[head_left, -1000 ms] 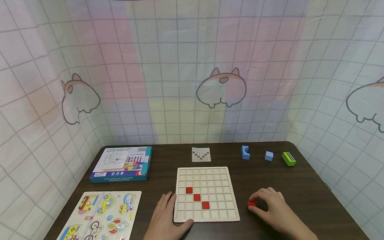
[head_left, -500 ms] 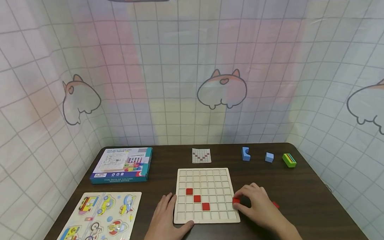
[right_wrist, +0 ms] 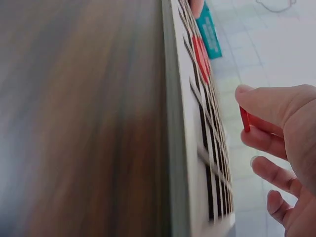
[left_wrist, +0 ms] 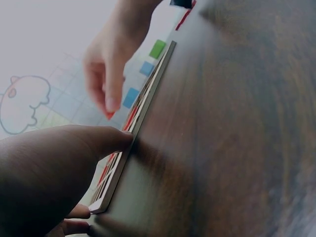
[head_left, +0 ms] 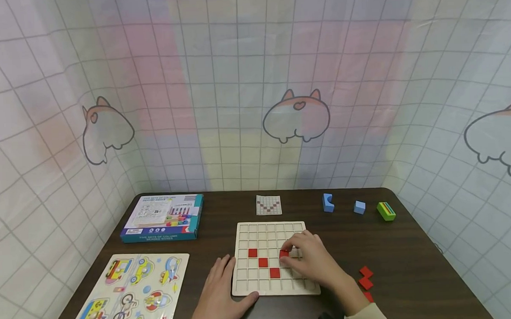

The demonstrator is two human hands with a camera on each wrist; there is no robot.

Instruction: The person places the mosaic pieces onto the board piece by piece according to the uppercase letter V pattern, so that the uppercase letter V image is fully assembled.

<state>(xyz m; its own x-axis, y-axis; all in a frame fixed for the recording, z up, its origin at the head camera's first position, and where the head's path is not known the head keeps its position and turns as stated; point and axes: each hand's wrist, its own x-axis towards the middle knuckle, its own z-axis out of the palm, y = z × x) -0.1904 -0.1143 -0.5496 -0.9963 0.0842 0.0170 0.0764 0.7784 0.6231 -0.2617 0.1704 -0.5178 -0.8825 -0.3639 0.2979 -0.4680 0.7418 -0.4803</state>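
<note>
In the head view a pale wooden grid board (head_left: 266, 235) lies on the dark table, with three red square tiles (head_left: 263, 262) in its cells along a diagonal. My right hand (head_left: 311, 258) pinches another red tile (head_left: 283, 254) between thumb and fingers, over the right half of the board. The right wrist view shows that tile (right_wrist: 244, 119) on edge, held above the grid. My left hand (head_left: 219, 292) rests at the board's lower left corner, fingers along the left side and thumb (left_wrist: 116, 140) touching the front edge.
Several loose red tiles (head_left: 366, 283) lie right of the board. Behind it is a small pattern card (head_left: 268, 205). Blue blocks (head_left: 328, 203) and a green striped block (head_left: 386, 211) stand back right. At left are a boxed toy set (head_left: 162, 218) and a picture puzzle board (head_left: 133, 290).
My right hand has carried a red tile from the table at the right leftward over the board, uncovering the loose tiles there. My left hand has stayed in place.
</note>
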